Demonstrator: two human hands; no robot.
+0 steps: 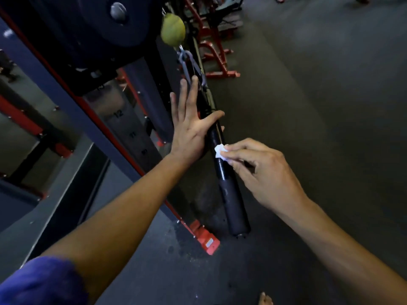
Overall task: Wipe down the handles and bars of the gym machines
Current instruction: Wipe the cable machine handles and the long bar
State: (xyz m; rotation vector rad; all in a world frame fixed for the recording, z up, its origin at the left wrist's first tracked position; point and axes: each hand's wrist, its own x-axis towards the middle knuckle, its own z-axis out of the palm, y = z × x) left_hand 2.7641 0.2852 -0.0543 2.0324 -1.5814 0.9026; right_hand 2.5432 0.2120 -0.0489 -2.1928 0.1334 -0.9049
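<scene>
The bar (217, 148) hangs from the cable machine's clip (189, 62), right hand (262, 170) pinching a white tissue (219, 152) against its mid-section, left hand (189, 126) spread flat, steadying it. By my reckoning the lower grip (234, 208) and other machines remain unwiped.

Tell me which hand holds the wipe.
The right hand: it pinches the white wipe against the black bar. The left hand has straight, spread fingers and holds nothing.
</scene>
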